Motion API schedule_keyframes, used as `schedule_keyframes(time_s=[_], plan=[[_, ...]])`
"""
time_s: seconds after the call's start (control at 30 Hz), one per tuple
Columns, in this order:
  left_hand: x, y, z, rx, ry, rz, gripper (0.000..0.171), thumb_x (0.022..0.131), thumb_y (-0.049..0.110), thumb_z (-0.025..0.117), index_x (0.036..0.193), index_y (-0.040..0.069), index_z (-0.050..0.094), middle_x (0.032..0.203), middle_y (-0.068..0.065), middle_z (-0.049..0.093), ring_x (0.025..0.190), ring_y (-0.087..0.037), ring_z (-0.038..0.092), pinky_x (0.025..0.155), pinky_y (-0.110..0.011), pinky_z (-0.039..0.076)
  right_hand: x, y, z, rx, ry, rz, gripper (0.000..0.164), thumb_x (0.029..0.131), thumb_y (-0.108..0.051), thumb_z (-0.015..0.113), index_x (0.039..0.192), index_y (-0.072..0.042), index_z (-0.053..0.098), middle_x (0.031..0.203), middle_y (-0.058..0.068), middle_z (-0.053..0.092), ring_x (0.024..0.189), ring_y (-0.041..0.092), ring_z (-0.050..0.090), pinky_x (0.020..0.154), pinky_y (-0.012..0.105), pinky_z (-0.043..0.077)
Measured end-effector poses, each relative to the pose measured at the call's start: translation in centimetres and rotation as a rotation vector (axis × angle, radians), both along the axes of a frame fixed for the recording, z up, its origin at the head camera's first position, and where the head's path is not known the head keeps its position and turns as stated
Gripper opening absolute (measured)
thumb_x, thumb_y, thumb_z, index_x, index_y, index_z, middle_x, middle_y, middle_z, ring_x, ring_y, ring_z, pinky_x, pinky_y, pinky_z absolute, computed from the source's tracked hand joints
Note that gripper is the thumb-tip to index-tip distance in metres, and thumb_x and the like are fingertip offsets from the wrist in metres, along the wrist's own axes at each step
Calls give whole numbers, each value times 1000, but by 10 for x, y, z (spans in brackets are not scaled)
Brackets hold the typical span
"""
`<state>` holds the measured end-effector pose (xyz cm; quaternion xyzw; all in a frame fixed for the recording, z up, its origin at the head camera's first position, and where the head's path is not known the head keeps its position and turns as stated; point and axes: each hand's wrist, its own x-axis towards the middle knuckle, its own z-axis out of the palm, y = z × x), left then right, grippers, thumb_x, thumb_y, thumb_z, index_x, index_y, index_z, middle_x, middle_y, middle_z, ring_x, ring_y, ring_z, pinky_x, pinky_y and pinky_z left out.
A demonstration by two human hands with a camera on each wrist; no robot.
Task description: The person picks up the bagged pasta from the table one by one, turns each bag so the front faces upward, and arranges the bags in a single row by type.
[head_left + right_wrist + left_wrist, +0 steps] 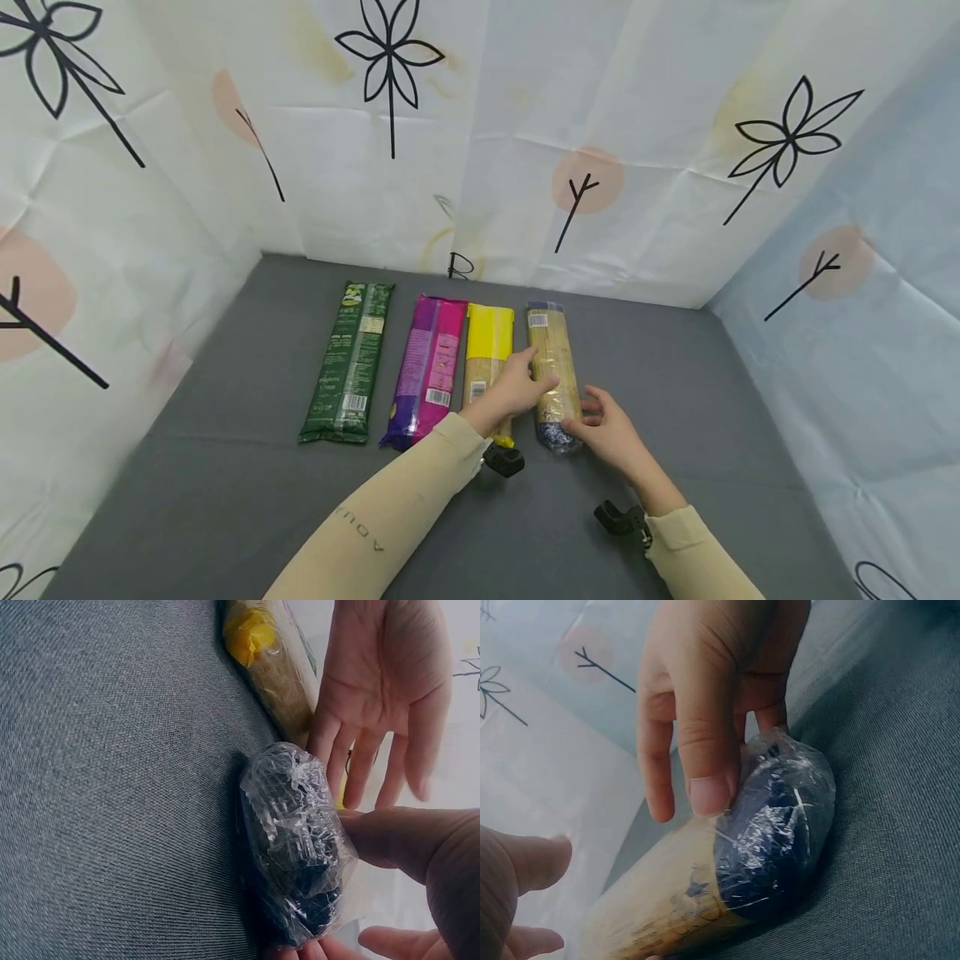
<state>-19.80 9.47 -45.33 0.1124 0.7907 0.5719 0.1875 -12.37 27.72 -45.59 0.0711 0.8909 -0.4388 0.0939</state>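
Observation:
A clear-wrapped pack of dry noodles (551,350) with a dark blue end lies on the grey cloth, rightmost in a row of packs. My right hand (611,429) holds its near end, thumb on the wrapper and fingertips along the right side. In the right wrist view, the crinkled blue end (296,840) sits between that thumb and the fingertips. My left hand (517,383) reaches over the yellow pack (491,333), fingers loosely extended at the noodle pack's left side. The left wrist view shows the left thumb (536,859) apart from the wrapper.
Left of the yellow pack lie a purple and pink pack (427,358) and, farther left, a dark green pack (348,367). Grey cloth (675,392) covers the table. White curtains with plant drawings (510,125) stand behind and at both sides.

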Motion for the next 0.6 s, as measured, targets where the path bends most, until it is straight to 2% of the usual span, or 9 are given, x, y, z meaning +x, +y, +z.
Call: schedule_keyframes(time_s=[0.13,0.23,0.37,0.43,0.5,0.6], plan=[[-1,4,-1,-35,19,-5,66,97,22,59,152,3,28,152,-21,28,137,-34,32,107,-47,35,-2,-1,-1,-9,-2,-2,80,88,-25,73,149,0,27,134,26,49,112,35,55,85,44,51],[-2,7,-2,-101,39,-14,64,97,20,59,151,2,29,152,-24,26,139,-35,28,109,-46,32,-3,-1,-2,-24,-11,-11,79,87,-23,74,148,0,29,133,25,50,110,33,56,84,42,51],[-1,11,-5,-266,89,-42,64,94,19,62,149,3,34,147,-26,30,129,-33,40,102,-43,40,-3,-1,-1,-47,-17,-15,79,87,-22,74,148,1,29,133,26,50,110,34,56,83,41,51],[-1,13,-7,-340,119,-50,64,92,18,64,148,4,37,144,-26,33,119,-31,47,96,-41,45,-3,-1,-1,-56,-19,-15,79,86,-22,75,147,2,30,132,27,49,110,34,56,83,41,51],[-1,15,-9,-378,145,-44,64,90,16,66,147,6,39,139,-25,37,107,-29,53,88,-39,49,-3,-2,-2,-67,-22,-19,79,86,-21,75,147,3,30,132,27,50,110,35,55,83,41,51],[0,18,-13,-390,162,-16,63,89,16,67,146,9,41,133,-23,41,95,-26,55,80,-37,51,-4,-2,-3,-75,-28,-24,79,86,-21,76,146,4,31,131,27,50,111,34,55,84,40,51]])
